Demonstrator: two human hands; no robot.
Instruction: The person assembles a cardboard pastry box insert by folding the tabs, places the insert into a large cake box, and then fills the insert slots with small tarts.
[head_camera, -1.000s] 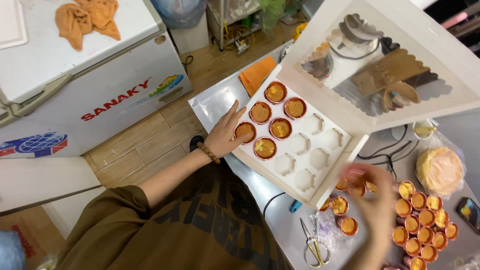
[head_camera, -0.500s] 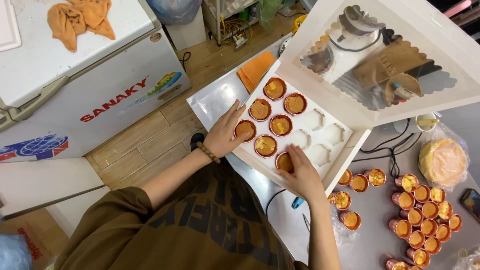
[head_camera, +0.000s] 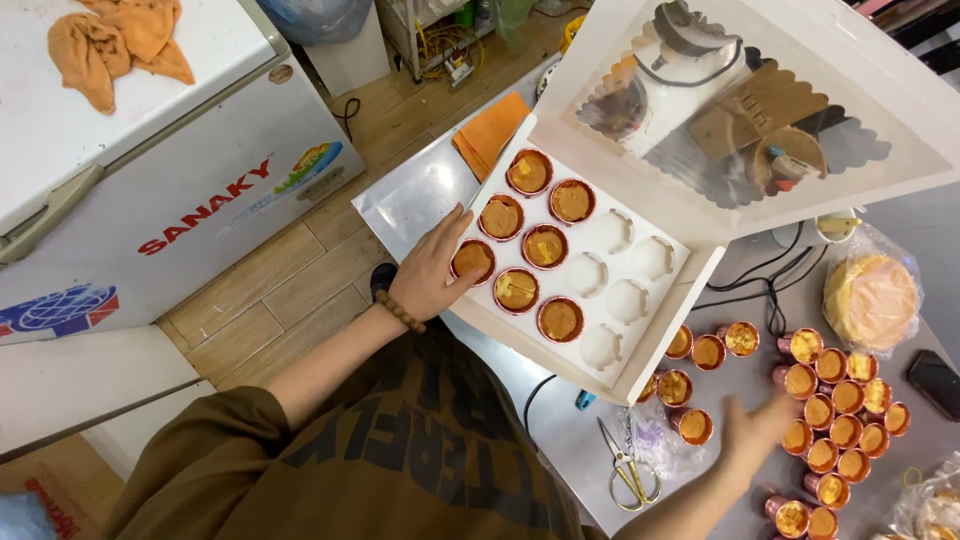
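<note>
Change: since half a second ago my right hand (head_camera: 762, 432) has left the box and gone out to the loose cups; one more cup now sits in the tray.
Left hand: my left hand (head_camera: 432, 270) lies open, fingers flat against the near-left edge of the white box (head_camera: 668, 325), gripping nothing.
Right hand: blurred, fingers spread and empty, over the loose cups (head_camera: 835, 400) on the worktop (head_camera: 420, 195).
Box contents: seven filled cups (head_camera: 530, 250) in red-gold foil, in the wells closest to my left hand; five wells stand empty on the side towards my right hand.
Lid: the window lid (head_camera: 740, 110) stands open beyond the tray.
By my right hand: scissors (head_camera: 628, 470) just to its left; a bagged round cake (head_camera: 872, 298) beyond it.
Beyond my left hand: an orange cloth (head_camera: 490, 132).
</note>
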